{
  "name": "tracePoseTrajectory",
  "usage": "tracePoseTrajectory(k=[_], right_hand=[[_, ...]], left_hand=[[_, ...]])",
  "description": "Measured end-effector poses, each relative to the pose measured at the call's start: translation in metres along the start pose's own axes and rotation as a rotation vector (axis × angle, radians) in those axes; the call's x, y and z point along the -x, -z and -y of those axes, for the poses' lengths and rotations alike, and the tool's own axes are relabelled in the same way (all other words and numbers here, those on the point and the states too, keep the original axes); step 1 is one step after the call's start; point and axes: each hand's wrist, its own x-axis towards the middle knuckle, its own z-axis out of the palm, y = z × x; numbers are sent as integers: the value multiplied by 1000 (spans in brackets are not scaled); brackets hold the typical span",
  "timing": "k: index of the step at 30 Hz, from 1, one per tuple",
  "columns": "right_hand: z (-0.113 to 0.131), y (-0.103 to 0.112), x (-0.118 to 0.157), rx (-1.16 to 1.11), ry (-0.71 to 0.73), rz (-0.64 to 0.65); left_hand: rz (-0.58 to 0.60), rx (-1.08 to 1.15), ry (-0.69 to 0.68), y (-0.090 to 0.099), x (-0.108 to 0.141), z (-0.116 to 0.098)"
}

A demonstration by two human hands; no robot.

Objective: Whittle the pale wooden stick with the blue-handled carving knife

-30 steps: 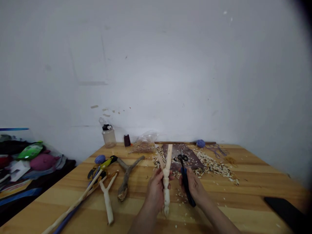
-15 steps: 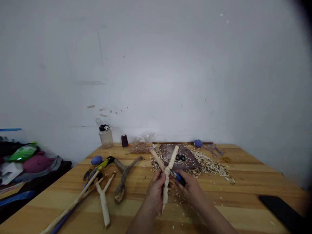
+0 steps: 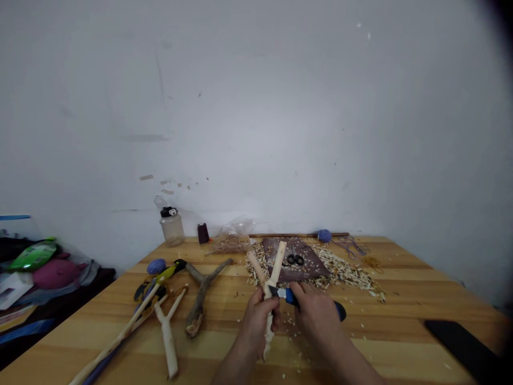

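My left hand [image 3: 256, 315] is wrapped round the handle of a peeled, Y-shaped stick [image 3: 276, 264], whose two prongs point up and away from me. In my right hand [image 3: 316, 310] is a blue and black utility knife [image 3: 292, 297]. Its blade lies against the stick just below the fork, by my left fingers. Behind the hands, black-handled scissors [image 3: 295, 259] rest on a dark brown sheet [image 3: 312, 267] strewn with wood shavings [image 3: 344, 270].
Left of my hands lie a bark-covered forked branch [image 3: 203, 289], a peeled forked stick [image 3: 168, 337] and long sticks [image 3: 108, 347]. A bottle [image 3: 173, 230], a thread spool [image 3: 203, 233] and a bag [image 3: 232, 240] stand near the wall. A black flat object [image 3: 460, 342] is at the right.
The knife has turned so its blade points left at the stick and its handle end shows beyond my right hand. The stick has tilted slightly, and the view has shifted a little.
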Motion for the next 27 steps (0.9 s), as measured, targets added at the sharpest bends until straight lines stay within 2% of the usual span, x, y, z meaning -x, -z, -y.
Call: tracePoseTrajectory(k=[6,13,19,27], right_hand=[[4,1,0,32,16,1],[5,2,0,20,-27,51],[7,-5,-1,34,-51,61],[7,-9,-5,21,-85,52]], left_hand=[[-52,-32,3,-2,1,0],[-55,-85,-26,-4,2,0],[-73,-61,82,-10,8,-3],[-140,-109,84,-17,10,-3]])
